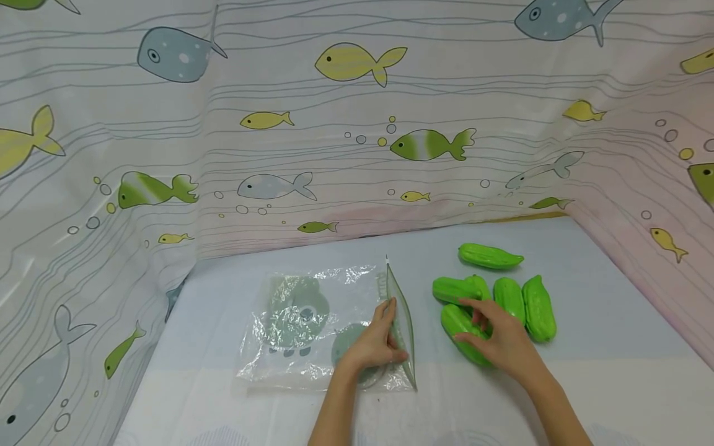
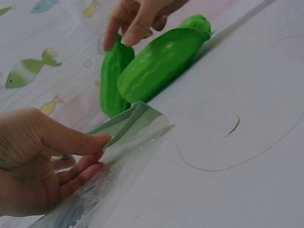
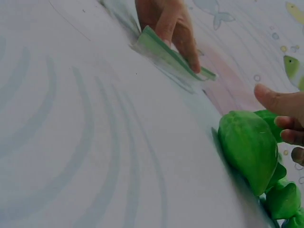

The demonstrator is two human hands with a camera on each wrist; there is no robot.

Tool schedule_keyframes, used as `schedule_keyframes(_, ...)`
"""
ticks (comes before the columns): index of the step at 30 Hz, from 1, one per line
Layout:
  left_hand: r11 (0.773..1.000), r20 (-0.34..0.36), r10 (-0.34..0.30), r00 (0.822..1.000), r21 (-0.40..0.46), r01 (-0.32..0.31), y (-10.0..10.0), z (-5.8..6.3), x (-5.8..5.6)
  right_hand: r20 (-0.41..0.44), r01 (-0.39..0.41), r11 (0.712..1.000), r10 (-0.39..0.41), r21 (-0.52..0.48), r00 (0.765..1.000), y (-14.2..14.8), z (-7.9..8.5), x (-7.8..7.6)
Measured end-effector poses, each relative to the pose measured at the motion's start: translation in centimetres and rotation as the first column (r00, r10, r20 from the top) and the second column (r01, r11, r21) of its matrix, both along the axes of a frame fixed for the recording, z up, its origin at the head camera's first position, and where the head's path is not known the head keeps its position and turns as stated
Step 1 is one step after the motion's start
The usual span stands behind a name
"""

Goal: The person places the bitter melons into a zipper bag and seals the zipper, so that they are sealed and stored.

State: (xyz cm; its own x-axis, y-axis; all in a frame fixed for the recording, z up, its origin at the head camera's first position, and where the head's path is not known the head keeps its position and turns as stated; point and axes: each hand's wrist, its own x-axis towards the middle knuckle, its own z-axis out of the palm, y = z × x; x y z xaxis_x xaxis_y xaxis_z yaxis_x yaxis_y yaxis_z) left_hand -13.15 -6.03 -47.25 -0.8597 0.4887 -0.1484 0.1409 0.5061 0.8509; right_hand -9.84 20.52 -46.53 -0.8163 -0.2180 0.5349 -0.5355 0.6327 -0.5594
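A clear zip bag (image 1: pixel 312 291) printed with pale green cartoon shapes lies flat, its green-edged mouth facing right and slightly parted. My left hand (image 1: pixel 375 344) holds this mouth; in the left wrist view its thumb (image 2: pixel 90 142) presses the zip edge with the other fingers beneath. Several bright green, ridged, cucumber-like vegetables lie right of the bag. Over the nearest vegetable (image 1: pixel 460 331) is my right hand (image 1: pixel 502 341), thumb and fingers spread apart. In the right wrist view a gap shows between that thumb (image 3: pixel 270 97) and the vegetable (image 3: pixel 249 147); any fingertip contact is unclear.
One green vegetable (image 1: pixel 489 256) lies apart at the back; two more, including the outermost one (image 1: pixel 538 310), lie to the right. A fish-patterned curtain (image 1: pixel 357 155) surrounds the pale tabletop (image 1: pixel 212 347) at the back and sides.
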Motion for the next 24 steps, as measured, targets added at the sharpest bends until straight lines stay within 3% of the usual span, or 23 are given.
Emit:
schedule_keyframes(11, 1.000, 0.015, -0.001, 1.000, 0.023, 0.000, 0.0, -0.4, -0.2, 0.051, 0.088, 0.991, -0.093, 0.104, 0.994, 0.2, -0.3, 0.2)
schedule_keyframes(17, 0.999, 0.013, -0.002, 1.000, 0.032, 0.001, -0.1, -0.4, -0.1, 0.101, 0.208, 0.958, -0.231, 0.197, 0.968, 0.2, 0.3, 0.8)
schedule_keyframes(24, 0.999, 0.014, -0.007, 1.000, 0.049, 0.006, -0.3, -0.3, 0.0, 0.153, 0.230, 0.938, -0.275, 0.261, 0.949, 0.0, 0.8, 1.1)
